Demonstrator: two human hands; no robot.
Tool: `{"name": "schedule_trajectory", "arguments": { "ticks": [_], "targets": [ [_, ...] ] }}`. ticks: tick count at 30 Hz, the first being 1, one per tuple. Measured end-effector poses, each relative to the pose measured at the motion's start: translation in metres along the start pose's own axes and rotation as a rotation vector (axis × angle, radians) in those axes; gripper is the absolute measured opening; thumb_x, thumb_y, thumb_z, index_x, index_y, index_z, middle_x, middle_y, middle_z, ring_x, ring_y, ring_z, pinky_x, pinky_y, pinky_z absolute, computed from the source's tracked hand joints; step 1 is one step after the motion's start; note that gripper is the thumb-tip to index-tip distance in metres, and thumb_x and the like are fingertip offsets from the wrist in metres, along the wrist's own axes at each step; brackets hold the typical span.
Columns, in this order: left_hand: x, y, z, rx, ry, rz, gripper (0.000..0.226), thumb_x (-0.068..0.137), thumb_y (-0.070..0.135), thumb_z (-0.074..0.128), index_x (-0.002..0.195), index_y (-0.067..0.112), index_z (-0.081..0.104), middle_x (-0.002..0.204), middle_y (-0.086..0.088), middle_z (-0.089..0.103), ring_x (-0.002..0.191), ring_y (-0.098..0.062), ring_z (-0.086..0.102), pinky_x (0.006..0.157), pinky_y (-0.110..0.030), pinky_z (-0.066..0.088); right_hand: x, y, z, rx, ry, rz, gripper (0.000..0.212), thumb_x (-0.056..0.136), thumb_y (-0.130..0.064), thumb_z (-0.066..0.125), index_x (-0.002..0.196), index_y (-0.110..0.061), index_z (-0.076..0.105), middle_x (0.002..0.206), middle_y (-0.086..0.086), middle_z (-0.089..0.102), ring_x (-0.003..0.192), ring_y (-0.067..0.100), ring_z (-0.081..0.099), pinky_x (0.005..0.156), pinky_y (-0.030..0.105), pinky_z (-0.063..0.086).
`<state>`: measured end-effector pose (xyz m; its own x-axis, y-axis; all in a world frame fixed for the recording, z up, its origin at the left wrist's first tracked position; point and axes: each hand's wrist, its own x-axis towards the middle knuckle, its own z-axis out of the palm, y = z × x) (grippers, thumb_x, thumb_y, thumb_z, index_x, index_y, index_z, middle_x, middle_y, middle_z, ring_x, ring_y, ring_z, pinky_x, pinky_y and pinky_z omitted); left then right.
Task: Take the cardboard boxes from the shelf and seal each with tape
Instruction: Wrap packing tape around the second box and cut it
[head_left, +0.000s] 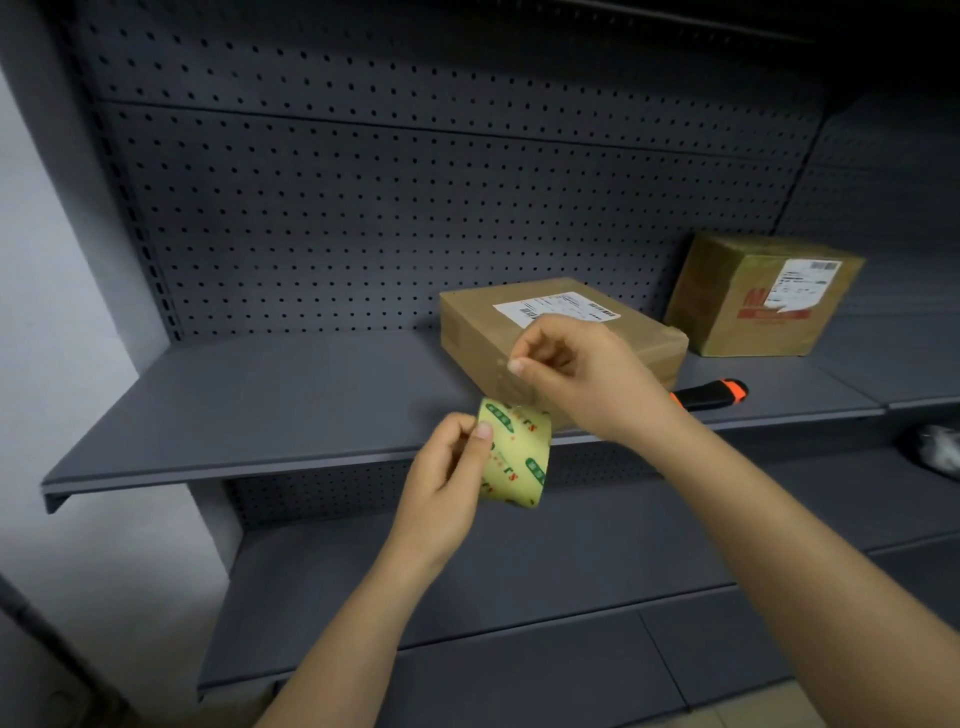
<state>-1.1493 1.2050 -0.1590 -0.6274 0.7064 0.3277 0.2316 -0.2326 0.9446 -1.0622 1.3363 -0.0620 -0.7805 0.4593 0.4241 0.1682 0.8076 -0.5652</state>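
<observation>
Tape roll (515, 457) gripped by left hand (444, 478); tape end pinched by right hand (566, 371), near flat cardboard box (524, 332) on shelf (270, 400); second box (758, 296) far right.

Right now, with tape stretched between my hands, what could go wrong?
The strip between the tape roll in your left hand and your pinching right hand could fold onto itself. The flat cardboard box sits near the shelf edge; pressing might tip it off. Your right forearm could knock the utility knife.
</observation>
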Motion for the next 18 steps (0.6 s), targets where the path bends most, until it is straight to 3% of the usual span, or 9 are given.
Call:
{"name": "schedule_trajectory", "arguments": {
  "ticks": [4, 7, 11, 15, 18],
  "targets": [
    [0.015, 0.007, 0.002, 0.060, 0.181, 0.068, 0.036, 0.101, 0.036, 0.047, 0.077, 0.010, 0.054, 0.062, 0.009, 0.054, 0.059, -0.006, 0.047, 0.056, -0.023, 0.040, 0.014, 0.004, -0.007, 0.127, 0.079, 0.047, 0.005, 0.087, -0.019, 0.073, 0.085, -0.017, 0.069, 0.081, 0.000, 0.069, 0.078, 0.022, 0.066, 0.076, 0.038, 0.058],
    [0.039, 0.019, -0.006, 0.195, 0.276, 0.093, 0.038, 0.100, 0.036, 0.051, 0.072, 0.012, 0.053, 0.057, 0.007, 0.049, 0.050, -0.004, 0.043, 0.050, -0.021, 0.036, 0.024, 0.007, -0.005, 0.144, 0.127, 0.078, 0.005, 0.087, -0.018, 0.073, 0.084, -0.017, 0.069, 0.078, -0.001, 0.068, 0.076, 0.020, 0.066, 0.073, 0.033, 0.057],
    [0.068, 0.031, -0.020, 0.621, 0.262, 0.106, 0.037, 0.098, 0.039, 0.051, 0.068, 0.017, 0.049, 0.053, 0.003, 0.047, 0.048, -0.015, 0.043, 0.049, -0.031, 0.035, 0.040, 0.003, -0.010, 0.149, 0.223, 0.074, 0.012, 0.088, -0.020, 0.072, 0.079, -0.023, 0.065, 0.074, -0.003, 0.066, 0.069, 0.014, 0.063, 0.068, 0.029, 0.055],
    [0.085, 0.032, -0.017, 0.694, 0.227, 0.146, 0.038, 0.099, 0.042, 0.049, 0.072, 0.015, 0.053, 0.054, -0.003, 0.053, 0.050, -0.021, 0.048, 0.051, -0.033, 0.040, 0.056, 0.022, -0.022, 0.231, 0.133, 0.212, 0.007, 0.087, -0.020, 0.073, 0.082, -0.017, 0.070, 0.079, 0.003, 0.072, 0.067, 0.012, 0.065, 0.076, 0.033, 0.060],
    [0.096, 0.033, -0.010, 0.845, 0.184, 0.116, 0.039, 0.098, 0.044, 0.049, 0.077, 0.012, 0.059, 0.056, -0.005, 0.055, 0.057, -0.023, 0.054, 0.047, -0.032, 0.038, 0.062, 0.045, -0.018, 0.312, 0.060, 0.338, 0.004, 0.086, -0.018, 0.074, 0.083, -0.017, 0.072, 0.084, 0.004, 0.074, 0.081, 0.020, 0.069, 0.088, 0.037, 0.057]
  ]
}}
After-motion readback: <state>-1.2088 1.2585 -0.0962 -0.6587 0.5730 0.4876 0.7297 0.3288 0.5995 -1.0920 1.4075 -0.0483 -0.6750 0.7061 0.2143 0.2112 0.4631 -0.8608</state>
